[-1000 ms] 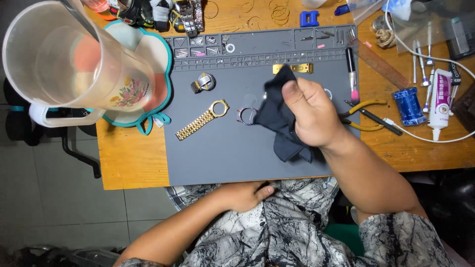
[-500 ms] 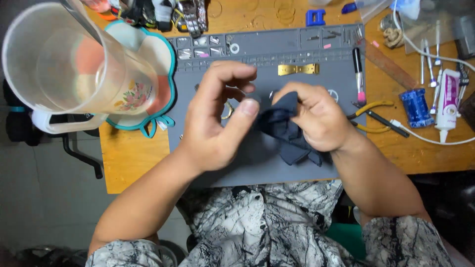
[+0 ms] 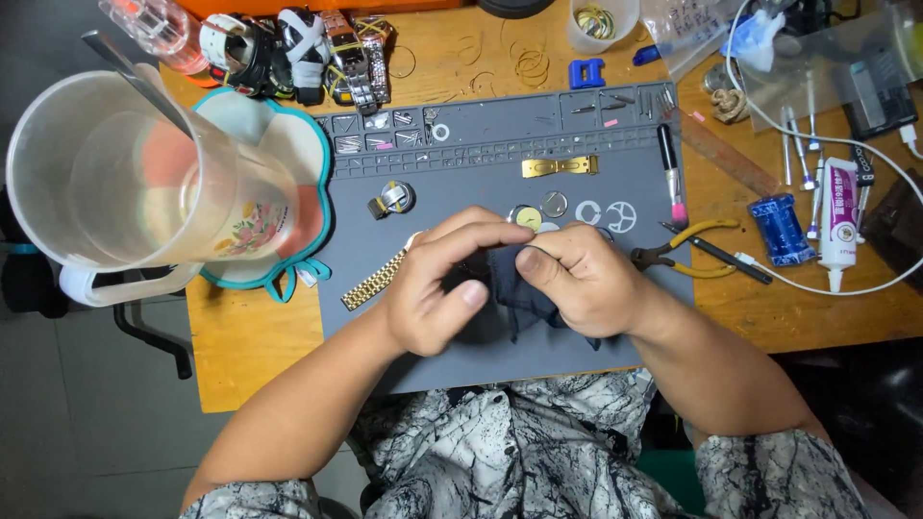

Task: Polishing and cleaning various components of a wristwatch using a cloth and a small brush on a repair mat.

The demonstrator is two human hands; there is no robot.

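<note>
Over the grey work mat (image 3: 481,163), my left hand (image 3: 437,288) and my right hand (image 3: 586,279) meet around a dark blue cloth (image 3: 519,284). My right hand grips the cloth with its thumb on top. My left hand's fingers close on something at the cloth's left edge, hidden by the fingers. A gold link watch band (image 3: 373,281) trails out to the left from under my left hand. Small round watch parts (image 3: 553,204) lie on the mat just beyond my fingers, with a gold clasp (image 3: 560,166) farther back.
A large clear plastic jug (image 3: 125,183) stands on a teal-rimmed coaster (image 3: 308,173) at the left. Yellow-handled pliers (image 3: 687,255), a black brush (image 3: 670,173), a blue spool (image 3: 779,229), a glue tube (image 3: 838,216), white cables and several watches (image 3: 298,48) surround the mat.
My left hand rose from my lap to the mat and closed in beside the cloth. My right hand brought the cloth lower and toward the middle.
</note>
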